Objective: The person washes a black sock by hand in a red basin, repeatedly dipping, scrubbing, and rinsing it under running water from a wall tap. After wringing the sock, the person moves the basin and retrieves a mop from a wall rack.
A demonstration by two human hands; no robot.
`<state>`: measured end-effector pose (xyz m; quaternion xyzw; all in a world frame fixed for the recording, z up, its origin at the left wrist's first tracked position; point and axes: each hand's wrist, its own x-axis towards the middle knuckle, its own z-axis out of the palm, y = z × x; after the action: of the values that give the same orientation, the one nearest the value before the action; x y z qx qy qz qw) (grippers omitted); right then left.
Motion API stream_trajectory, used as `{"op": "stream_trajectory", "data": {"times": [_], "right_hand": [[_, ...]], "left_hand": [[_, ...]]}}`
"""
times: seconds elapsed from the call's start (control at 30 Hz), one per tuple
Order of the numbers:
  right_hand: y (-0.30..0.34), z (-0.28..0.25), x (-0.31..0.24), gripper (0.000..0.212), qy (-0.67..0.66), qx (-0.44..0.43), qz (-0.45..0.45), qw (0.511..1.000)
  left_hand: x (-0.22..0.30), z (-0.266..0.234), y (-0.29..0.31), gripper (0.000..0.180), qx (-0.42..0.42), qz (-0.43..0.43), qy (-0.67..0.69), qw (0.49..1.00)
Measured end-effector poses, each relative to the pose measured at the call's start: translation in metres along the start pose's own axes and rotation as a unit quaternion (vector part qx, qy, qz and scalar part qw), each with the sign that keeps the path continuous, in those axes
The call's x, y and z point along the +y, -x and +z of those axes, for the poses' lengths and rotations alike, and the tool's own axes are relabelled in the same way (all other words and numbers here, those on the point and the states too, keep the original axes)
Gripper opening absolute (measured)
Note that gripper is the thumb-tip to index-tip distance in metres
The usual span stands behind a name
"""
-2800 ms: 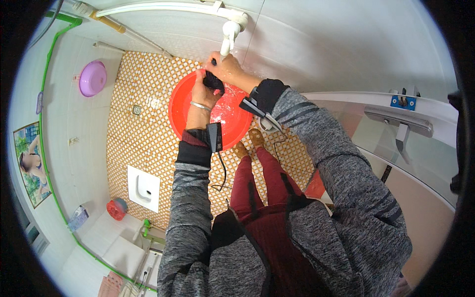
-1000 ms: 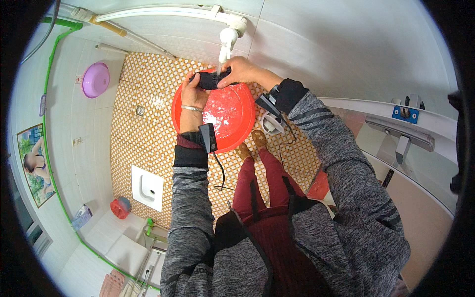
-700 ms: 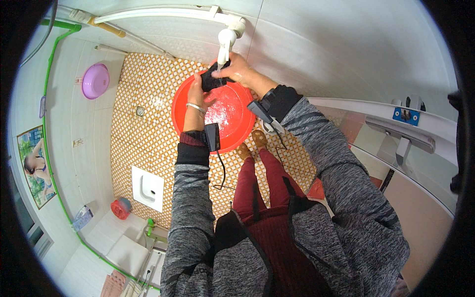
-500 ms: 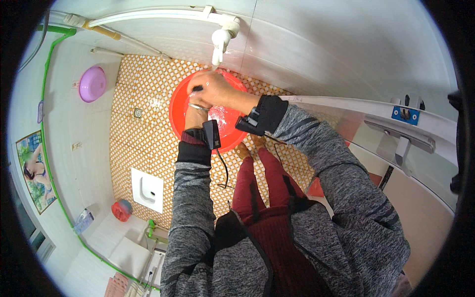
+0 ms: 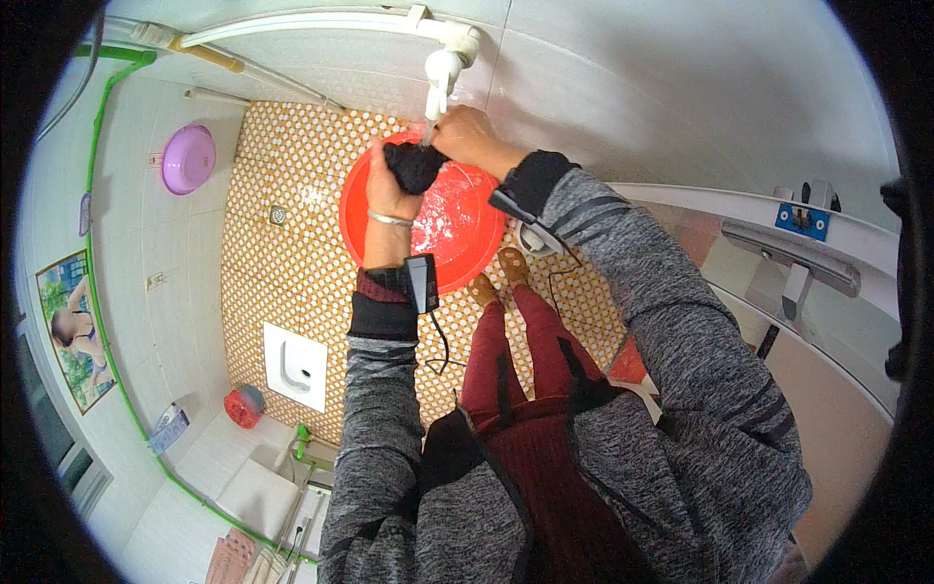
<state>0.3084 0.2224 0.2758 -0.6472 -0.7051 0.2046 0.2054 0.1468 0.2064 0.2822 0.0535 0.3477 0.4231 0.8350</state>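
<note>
Tiled floor (image 5: 292, 268); red basin (image 5: 354, 216) on it. Above basin: left grip (image 5: 391, 192) clasping black cloth (image 5: 415, 170); right grip (image 5: 465, 134), hold unclear. Advise spreading cloth under tap (image 5: 443, 70).

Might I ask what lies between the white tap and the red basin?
In the head view, running water, then the black cloth, cupped in the left hand with the right hand at its edge.
</note>
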Motion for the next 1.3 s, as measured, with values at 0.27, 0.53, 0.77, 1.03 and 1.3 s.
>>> {"op": "stream_trajectory", "data": {"times": [0.27,0.53,0.77,1.03,1.3], "right_hand": [[0.010,-0.017,0.021,0.040,-0.305,-0.180,0.009,0.935],[0.007,-0.030,0.023,0.019,-0.446,-0.205,0.030,0.871],[0.009,-0.034,0.014,0.017,-0.388,-0.056,0.009,0.920],[0.013,-0.038,-0.003,0.017,-0.442,-0.092,0.007,0.892],[0.023,-0.027,-0.006,0.021,-0.473,-0.196,0.010,0.859]], "left_hand": [[0.044,-0.018,0.031,0.010,0.049,0.147,-0.214,0.965],[0.047,-0.032,0.043,0.032,0.067,0.257,-0.342,0.901],[0.053,-0.043,0.048,0.032,0.100,0.311,-0.487,0.810],[0.054,-0.048,0.035,0.018,0.245,0.373,-0.610,0.655],[0.028,-0.012,0.028,0.025,0.147,0.187,-0.130,0.963]]}}
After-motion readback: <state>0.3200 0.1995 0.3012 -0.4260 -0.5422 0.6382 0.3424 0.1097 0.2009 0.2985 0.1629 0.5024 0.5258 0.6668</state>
